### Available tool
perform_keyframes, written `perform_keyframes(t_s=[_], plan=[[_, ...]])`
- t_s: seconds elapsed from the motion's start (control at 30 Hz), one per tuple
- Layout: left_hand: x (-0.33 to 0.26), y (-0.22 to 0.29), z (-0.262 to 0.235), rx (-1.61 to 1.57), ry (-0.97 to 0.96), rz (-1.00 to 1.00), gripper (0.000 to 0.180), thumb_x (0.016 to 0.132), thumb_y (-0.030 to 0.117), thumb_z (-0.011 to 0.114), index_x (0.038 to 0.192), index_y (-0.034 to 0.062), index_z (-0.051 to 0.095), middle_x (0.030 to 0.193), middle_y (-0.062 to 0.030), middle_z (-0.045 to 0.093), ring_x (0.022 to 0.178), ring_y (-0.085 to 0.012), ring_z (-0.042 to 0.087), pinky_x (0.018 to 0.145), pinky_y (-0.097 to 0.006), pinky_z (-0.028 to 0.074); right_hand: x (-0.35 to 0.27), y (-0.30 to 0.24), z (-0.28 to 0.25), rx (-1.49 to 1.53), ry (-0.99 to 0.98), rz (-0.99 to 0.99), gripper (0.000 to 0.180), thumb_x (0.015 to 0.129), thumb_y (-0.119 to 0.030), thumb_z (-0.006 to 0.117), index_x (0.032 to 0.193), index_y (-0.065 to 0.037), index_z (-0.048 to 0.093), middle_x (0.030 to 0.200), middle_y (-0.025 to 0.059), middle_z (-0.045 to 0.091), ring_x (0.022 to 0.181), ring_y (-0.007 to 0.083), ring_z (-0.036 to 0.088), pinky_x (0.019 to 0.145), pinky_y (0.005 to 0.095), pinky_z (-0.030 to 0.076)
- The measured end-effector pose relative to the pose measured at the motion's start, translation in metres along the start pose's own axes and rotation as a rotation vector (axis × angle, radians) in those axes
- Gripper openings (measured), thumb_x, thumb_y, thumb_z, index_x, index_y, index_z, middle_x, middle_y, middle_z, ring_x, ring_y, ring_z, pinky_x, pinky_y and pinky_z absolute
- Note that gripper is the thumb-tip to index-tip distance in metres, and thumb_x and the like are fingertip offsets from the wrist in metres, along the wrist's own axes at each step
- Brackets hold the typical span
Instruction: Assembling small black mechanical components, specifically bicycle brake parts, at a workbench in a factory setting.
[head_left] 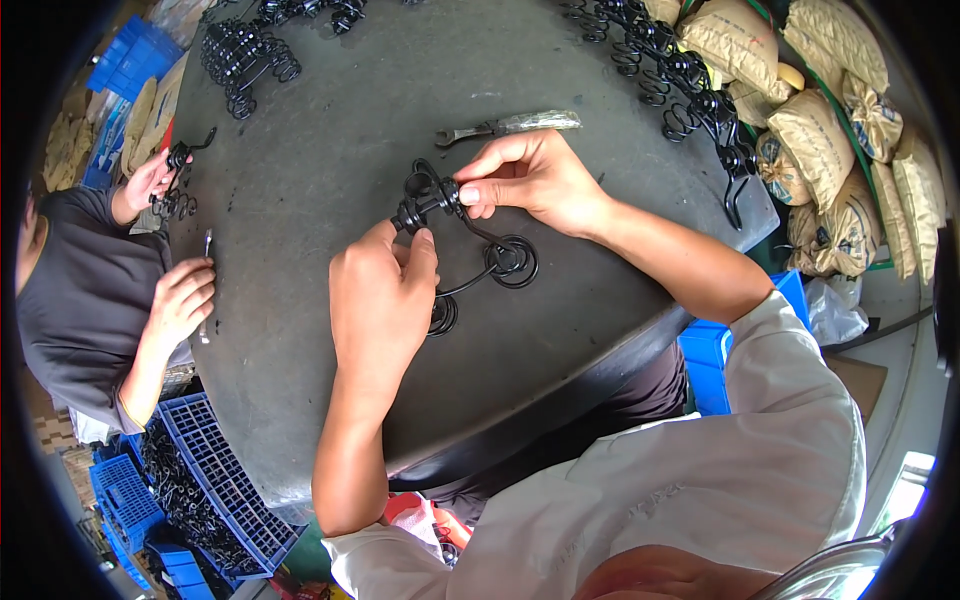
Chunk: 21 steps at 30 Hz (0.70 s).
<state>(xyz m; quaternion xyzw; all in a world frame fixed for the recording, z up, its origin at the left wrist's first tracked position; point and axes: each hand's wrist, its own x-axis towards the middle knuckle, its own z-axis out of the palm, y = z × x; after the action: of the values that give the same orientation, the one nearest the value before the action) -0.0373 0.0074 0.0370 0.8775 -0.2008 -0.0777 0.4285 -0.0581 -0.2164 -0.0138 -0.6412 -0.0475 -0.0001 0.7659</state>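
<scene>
Holding black wire-coil assembly (434,203) over tabletop (320,150), near wrench (530,123). Pinching left end with left-hand fingers (423,250), right end with right-hand fingers (488,192). Apparently fitting or adjusting end piece; next, probably needing steady left grip, aligned right-hand push.

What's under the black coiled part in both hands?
Dark grey tabletop shows around the black coiled part and through gaps in it. Whatever lies directly beneath it, the left hand or the right hand is covered from view.
</scene>
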Motion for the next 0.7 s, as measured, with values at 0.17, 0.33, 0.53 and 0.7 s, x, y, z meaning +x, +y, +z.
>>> perform_keyframes(t_s=[0.17, 0.33, 0.53, 0.7], plan=[[0.0, 0.0, -0.002, -0.123, 0.009, -0.082, 0.026, 0.096, 0.017, 0.068, 0.084, -0.0058, 0.069, 0.061, -0.0146, 0.069, 0.053, -0.0207, 0.069, 0.052, -0.035, 0.049, -0.006, 0.001, 0.015, 0.004, 0.059, -0.072, 0.017, 0.092, 0.004, 0.073, 0.11, 0.005, 0.075, 0.103, 0.012, 0.074, 0.086, 0.0159, 0.072, 0.08, 0.0291, 0.061], [0.003, -0.002, -0.004, -0.017, 0.052, -0.057, 0.049, 0.094, 0.036, 0.076, 0.073, -0.0065, 0.063, 0.055, -0.0127, 0.063, 0.053, -0.0185, 0.068, 0.049, -0.035, 0.046, -0.007, 0.005, 0.021, 0.002, 0.047, -0.123, 0.025, 0.093, 0.01, 0.069, 0.118, 0.003, 0.073, 0.113, 0.0096, 0.071, 0.103, 0.0165, 0.071, 0.092, 0.0296, 0.06], [0.009, -0.009, -0.004, -0.252, 0.0, -0.104, 0.059, 0.091, 0.05, 0.078, 0.07, -0.0026, 0.063, 0.058, -0.0079, 0.062, 0.051, -0.0151, 0.062, 0.051, -0.032, 0.05, -0.007, 0.007, 0.036, 0.026, 0.045, -0.235, 0.028, 0.094, 0.011, 0.068, 0.121, 0.003, 0.071, 0.113, 0.0077, 0.07, 0.107, 0.0167, 0.07, 0.096, 0.031, 0.059], [0.019, -0.022, -0.008, -0.36, -0.103, -0.217, 0.058, 0.093, 0.05, 0.075, 0.069, -0.0015, 0.063, 0.063, -0.0096, 0.065, 0.054, -0.0152, 0.065, 0.053, -0.03, 0.053, -0.008, 0.009, 0.038, -0.103, 0.035, -0.259, 0.031, 0.095, 0.011, 0.067, 0.124, 0.002, 0.07, 0.115, 0.0063, 0.067, 0.109, 0.0159, 0.069, 0.097, 0.0309, 0.058]])
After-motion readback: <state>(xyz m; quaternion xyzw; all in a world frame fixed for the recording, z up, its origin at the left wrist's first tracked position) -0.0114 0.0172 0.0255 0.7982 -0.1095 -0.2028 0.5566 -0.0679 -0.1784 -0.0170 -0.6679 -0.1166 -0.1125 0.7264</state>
